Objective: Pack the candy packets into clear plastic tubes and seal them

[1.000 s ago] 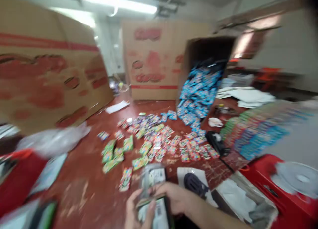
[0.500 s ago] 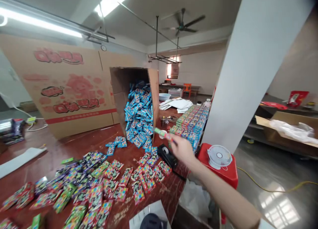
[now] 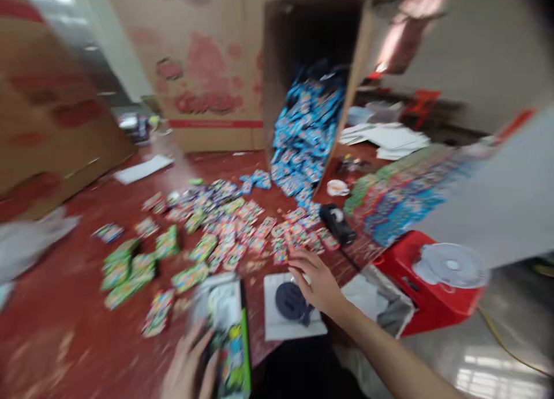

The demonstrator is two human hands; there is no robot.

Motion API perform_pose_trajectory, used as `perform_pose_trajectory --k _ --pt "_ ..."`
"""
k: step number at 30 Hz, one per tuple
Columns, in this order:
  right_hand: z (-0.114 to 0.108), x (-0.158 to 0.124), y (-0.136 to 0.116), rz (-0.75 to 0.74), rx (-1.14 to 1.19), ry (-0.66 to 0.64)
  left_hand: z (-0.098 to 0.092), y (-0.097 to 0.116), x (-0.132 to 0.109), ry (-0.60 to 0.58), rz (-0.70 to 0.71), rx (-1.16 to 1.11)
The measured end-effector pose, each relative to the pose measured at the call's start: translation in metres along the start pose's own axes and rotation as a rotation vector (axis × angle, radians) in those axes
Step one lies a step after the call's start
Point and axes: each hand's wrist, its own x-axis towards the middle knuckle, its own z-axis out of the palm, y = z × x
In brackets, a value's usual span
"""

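The left hand (image 3: pixel 187 365) is spreading its fingers over the pouch (image 3: pixel 235 353), though blur is hiding whether it is gripping. The right hand (image 3: pixel 319 283) is holding its fingers apart beside the disc (image 3: pixel 288 302), and packets (image 3: pixel 227 234) are lying on the counter (image 3: pixel 82 307) beyond both hands.

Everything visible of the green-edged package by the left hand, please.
The green-edged package looks like glossy plastic: pale far end, colourful print nearer, green right edge. It seems to lie lengthwise away from the wearer on the red table, the left hand over its left side. Blur hides whether they touch.
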Motion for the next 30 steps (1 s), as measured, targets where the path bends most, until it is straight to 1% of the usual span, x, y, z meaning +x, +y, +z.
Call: perform_pose_trajectory --k 1,2,4,5,6,8,11,14,16,18,20,22,24,26,27,28,30 --pt "0.019 -0.002 -0.017 0.017 0.130 -0.072 -0.003 0.002 -0.012 -0.111 0.027 0.065" --pt "0.037 0.000 -0.033 0.043 0.225 -0.170 -0.004 0.005 -0.020 -0.173 0.031 0.126" --pt "0.073 0.012 -0.058 0.073 0.307 -0.382 -0.001 0.009 -0.027 -0.272 -0.003 0.216" --pt "0.090 0.020 -0.069 0.071 0.311 -0.463 0.002 0.010 -0.029 -0.283 -0.027 0.232" --pt "0.105 0.028 -0.079 0.063 0.301 -0.513 0.005 0.012 -0.030 -0.287 -0.049 0.234" --pt "0.128 0.043 -0.095 0.050 0.265 -0.542 0.009 0.014 -0.032 -0.261 -0.089 0.198" --pt "0.146 0.059 -0.106 0.055 0.202 -0.590 0.012 0.013 -0.037 -0.218 -0.137 0.116" --pt "0.154 0.076 -0.103 0.077 0.209 -0.726 0.015 0.010 -0.043 -0.202 -0.165 0.081" --pt "0.157 0.087 -0.097 0.076 0.255 -0.852 0.017 0.008 -0.045 -0.193 -0.168 0.077" --pt "0.155 0.094 -0.094 0.057 0.315 -0.966 0.017 0.008 -0.044 -0.186 -0.161 0.083" --pt "0.146 0.096 -0.096 0.042 0.379 -1.023 0.013 0.011 -0.039 -0.164 -0.155 0.118" --pt "0.129 0.091 -0.106 0.037 0.440 -1.030 0.002 0.018 -0.029 -0.089 -0.144 0.187" --pt "0.107 0.081 -0.120 0.038 0.533 -0.995 -0.016 0.028 -0.015 0.028 -0.108 0.267" --pt "0.085 0.069 -0.136 0.080 0.661 -0.897 -0.037 0.038 -0.002 0.122 -0.049 0.318" --pt "0.076 0.064 -0.143 0.118 0.719 -0.835 -0.047 0.042 0.004 0.145 -0.037 0.321" --pt "0.068 0.060 -0.149 0.160 0.759 -0.776 -0.056 0.044 0.010 0.149 -0.030 0.306" --pt "0.057 0.053 -0.157 0.218 0.749 -0.682 -0.071 0.047 0.018 0.098 -0.033 0.252"
